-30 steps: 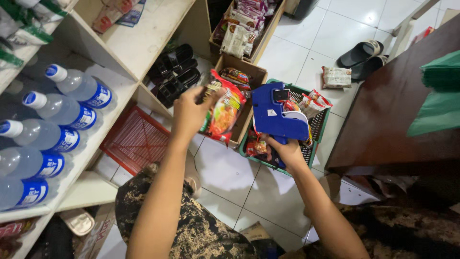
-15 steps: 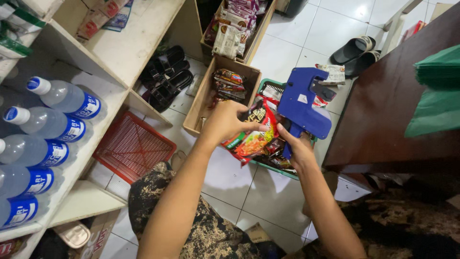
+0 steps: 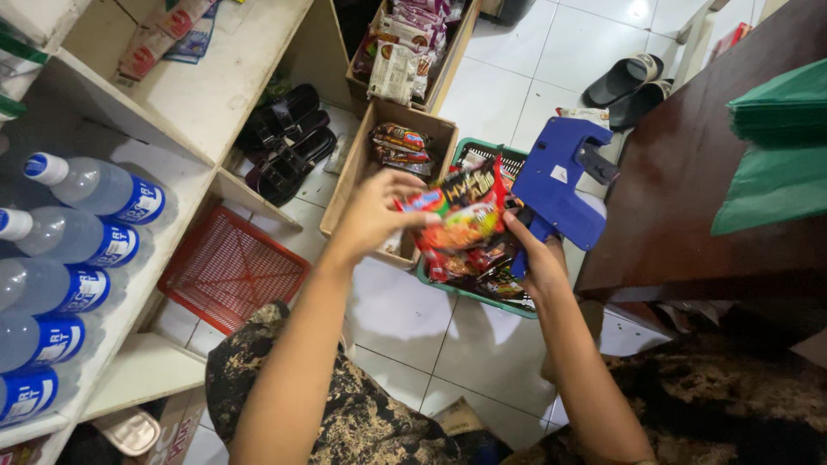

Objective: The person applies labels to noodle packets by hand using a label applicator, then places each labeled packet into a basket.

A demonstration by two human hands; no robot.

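Note:
My left hand [image 3: 375, 215] grips a red and orange snack packet [image 3: 457, 215] by its left end, held up above the floor. My right hand [image 3: 534, 254] holds a blue price-label gun [image 3: 564, 181] by its handle, and its fingers touch the packet's right edge. Directly below sits a green plastic basket [image 3: 469, 293] with several more snack packets in it. A cardboard box [image 3: 357, 176] with a few packets stands to the left of the basket.
White shelves on the left carry water bottles [image 3: 95, 189] lying on their sides. A red mesh tray [image 3: 228, 267] lies on the tiled floor. Black sandals [image 3: 284, 142] sit under the shelf, and another pair [image 3: 624, 86] further off. A dark wooden counter [image 3: 689, 189] stands at right with green sheets [image 3: 775, 146].
My left hand brought the snack packet from the cardboard box side toward the middle, over the green basket. The right hand raised the label gun and closed in on the packet.

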